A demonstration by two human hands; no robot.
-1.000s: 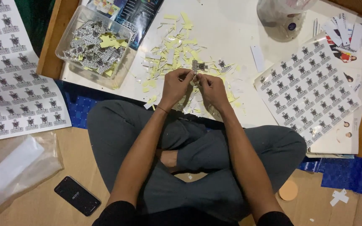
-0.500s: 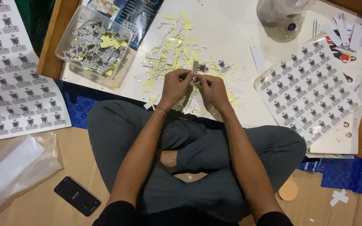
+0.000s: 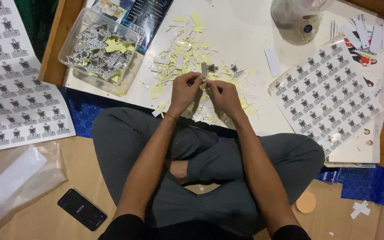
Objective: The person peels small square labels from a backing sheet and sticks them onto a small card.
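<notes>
My left hand (image 3: 184, 90) and right hand (image 3: 223, 95) meet fingertip to fingertip, both pinched shut on a small sticker (image 3: 209, 69) above the white board (image 3: 245, 26). Yellow backing scraps (image 3: 181, 51) litter the board around them. I see a clear tub (image 3: 132, 71) of stickers on the board's left side and a sticker sheet (image 3: 327, 100) on its right.

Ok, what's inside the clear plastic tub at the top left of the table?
The clear plastic tub holds a heap of cut-out black-and-white stickers with yellow backing scraps on top. The heap covers the tub's bottom and anything beneath it.
</notes>
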